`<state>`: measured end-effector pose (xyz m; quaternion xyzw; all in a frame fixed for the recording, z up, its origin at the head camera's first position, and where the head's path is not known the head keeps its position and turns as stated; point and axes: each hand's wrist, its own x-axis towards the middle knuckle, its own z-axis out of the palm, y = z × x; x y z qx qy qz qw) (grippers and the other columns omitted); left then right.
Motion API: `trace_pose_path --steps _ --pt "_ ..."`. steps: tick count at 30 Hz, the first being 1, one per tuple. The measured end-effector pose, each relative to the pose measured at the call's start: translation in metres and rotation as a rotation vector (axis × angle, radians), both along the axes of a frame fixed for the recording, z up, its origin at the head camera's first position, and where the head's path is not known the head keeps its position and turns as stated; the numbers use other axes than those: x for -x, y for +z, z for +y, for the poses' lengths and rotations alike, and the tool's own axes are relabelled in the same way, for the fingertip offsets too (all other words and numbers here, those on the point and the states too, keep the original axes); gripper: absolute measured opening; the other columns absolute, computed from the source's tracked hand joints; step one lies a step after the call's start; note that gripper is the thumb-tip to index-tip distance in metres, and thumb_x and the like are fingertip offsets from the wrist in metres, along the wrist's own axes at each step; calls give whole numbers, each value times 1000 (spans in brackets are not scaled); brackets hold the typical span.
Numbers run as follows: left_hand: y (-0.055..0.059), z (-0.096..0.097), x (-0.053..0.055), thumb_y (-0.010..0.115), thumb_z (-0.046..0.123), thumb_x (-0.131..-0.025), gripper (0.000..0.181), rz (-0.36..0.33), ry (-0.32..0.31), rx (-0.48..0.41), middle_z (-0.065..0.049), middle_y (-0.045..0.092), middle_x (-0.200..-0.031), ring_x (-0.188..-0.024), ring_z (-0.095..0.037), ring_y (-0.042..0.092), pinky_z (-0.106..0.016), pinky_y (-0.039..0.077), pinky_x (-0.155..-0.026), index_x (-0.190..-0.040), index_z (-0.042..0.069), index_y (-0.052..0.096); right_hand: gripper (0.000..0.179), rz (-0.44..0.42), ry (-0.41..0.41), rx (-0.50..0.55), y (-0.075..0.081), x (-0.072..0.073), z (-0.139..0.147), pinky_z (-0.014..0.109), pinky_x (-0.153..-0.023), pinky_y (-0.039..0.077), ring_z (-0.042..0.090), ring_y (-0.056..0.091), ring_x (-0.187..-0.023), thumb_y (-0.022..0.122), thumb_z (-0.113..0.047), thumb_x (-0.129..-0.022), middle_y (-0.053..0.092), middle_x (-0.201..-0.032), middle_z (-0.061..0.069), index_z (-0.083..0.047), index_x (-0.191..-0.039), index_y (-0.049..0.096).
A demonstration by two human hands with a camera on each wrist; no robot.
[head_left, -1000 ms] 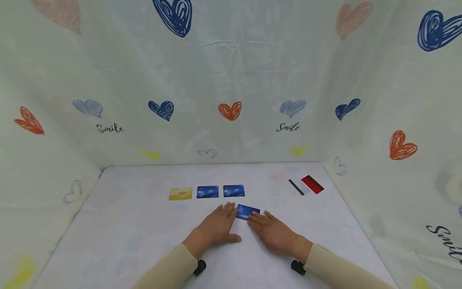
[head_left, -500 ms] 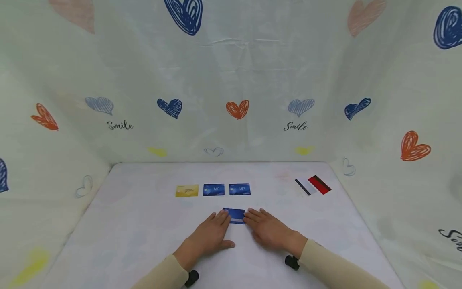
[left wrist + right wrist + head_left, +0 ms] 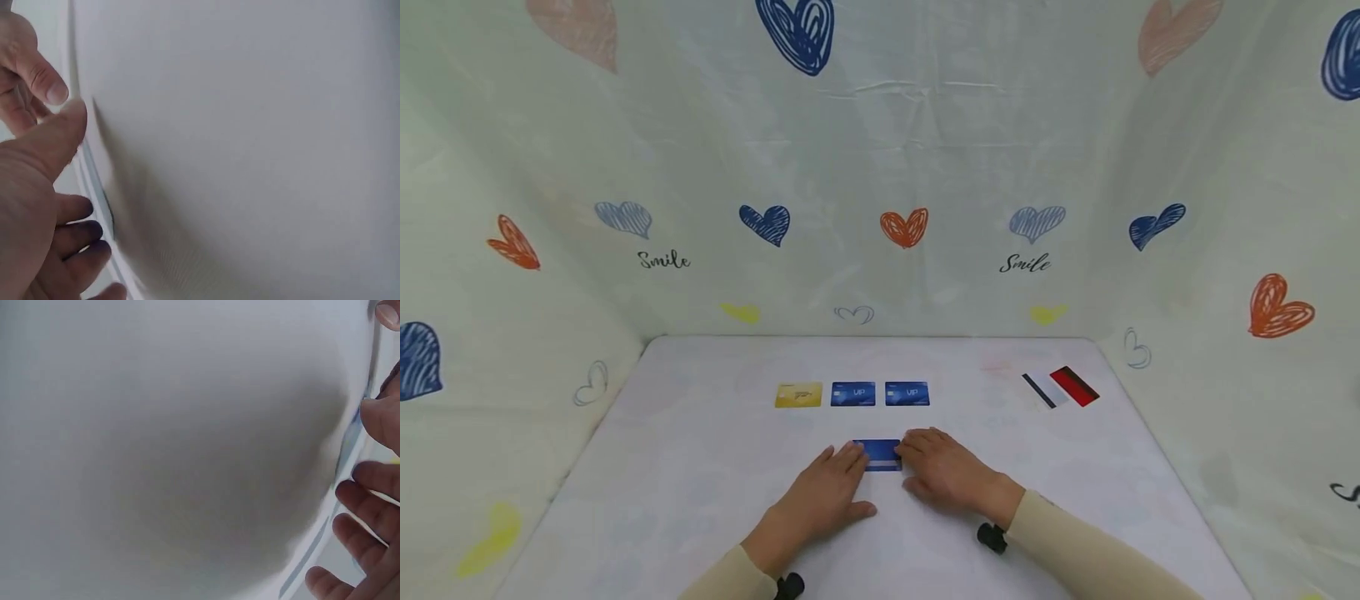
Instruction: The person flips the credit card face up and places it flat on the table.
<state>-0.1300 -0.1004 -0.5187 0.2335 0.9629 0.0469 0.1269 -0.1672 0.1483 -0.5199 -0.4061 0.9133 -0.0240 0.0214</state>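
A blue card (image 3: 882, 455) with a pale stripe along its near edge lies flat and straight on the white table. My left hand (image 3: 816, 500) lies with extended fingers over the card's left end, thumb apart to the side. At its right edge, my right hand (image 3: 951, 475) touches it with slightly bent fingertips; its thumb (image 3: 381, 422) stands apart from the fingers in the right wrist view. Beyond the hands runs a row: a gold card (image 3: 798, 395), a blue VIP card (image 3: 853, 394) and another blue VIP card (image 3: 907, 394).
Toward the back right lie a red card (image 3: 1075, 387) with a dark stripe and a whitish card with a black stripe (image 3: 1039, 391), both slanted. A pale curtain (image 3: 850, 167) printed with hearts hangs around the white table (image 3: 715, 475).
The near blue card has shifted left and toward me relative to the row, and turned from slanted to straight. Both hands moved with it; the right fingers bend more. The head view swung slightly left.
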Motion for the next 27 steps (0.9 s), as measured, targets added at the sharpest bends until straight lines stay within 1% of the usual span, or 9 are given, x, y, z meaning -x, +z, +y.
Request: trace_pose_path --steps 3,5,7,8,11,17,22,27 --pt "0 -4 5 73 60 -94 79 94 34 -34 -10 56 -156 -147 -30 49 -51 40 -121 -151 8 57 57 41 -42 37 0 5 -2 43 -113 50 23 59 -131 70 -44 -101 64 -140 5 -9 -145 61" --pt "0 -6 10 76 57 -92 76 154 65 -56 -10 61 -148 -141 -31 53 -52 45 -117 -148 8 59 61 46 -77 47 1 8 -3 42 -109 52 22 58 -126 72 -49 -99 63 -138 5 -10 -145 60" --pt "-3 -8 15 79 56 -91 74 198 92 -72 -10 64 -141 -134 -31 55 -52 48 -113 -145 9 61 64 44 -95 49 0 11 -4 42 -106 53 22 57 -123 73 -52 -97 63 -136 5 -11 -144 60" --pt "-4 -9 17 79 57 -90 74 208 103 -77 -10 64 -139 -132 -32 55 -52 48 -112 -144 9 62 65 38 -104 49 0 12 -5 42 -106 53 21 56 -123 73 -53 -96 62 -136 4 -12 -144 60" --pt "-6 -10 21 80 59 -88 76 212 118 -74 -10 64 -135 -128 -32 55 -54 48 -110 -143 10 63 66 26 -119 48 0 14 -9 42 -105 53 21 55 -120 74 -55 -95 61 -134 4 -12 -143 61" --pt "-5 -11 25 80 60 -88 76 178 126 -57 -10 63 -132 -123 -32 52 -56 45 -108 -143 11 63 65 0 -118 42 -3 19 -16 41 -103 53 20 55 -116 76 -56 -94 63 -131 3 -13 -140 63" --pt "-3 -8 26 81 60 -86 75 168 130 -50 -9 63 -128 -120 -31 51 -55 45 -105 -141 11 66 61 4 -106 40 -4 20 -18 40 -100 53 19 55 -113 78 -54 -93 64 -127 3 -13 -137 65" --pt "-3 -7 29 82 60 -85 75 161 136 -41 -9 63 -127 -120 -32 50 -55 44 -105 -140 11 66 59 14 -99 34 -2 21 -20 40 -98 54 19 55 -110 78 -53 -93 65 -124 3 -11 -134 66"
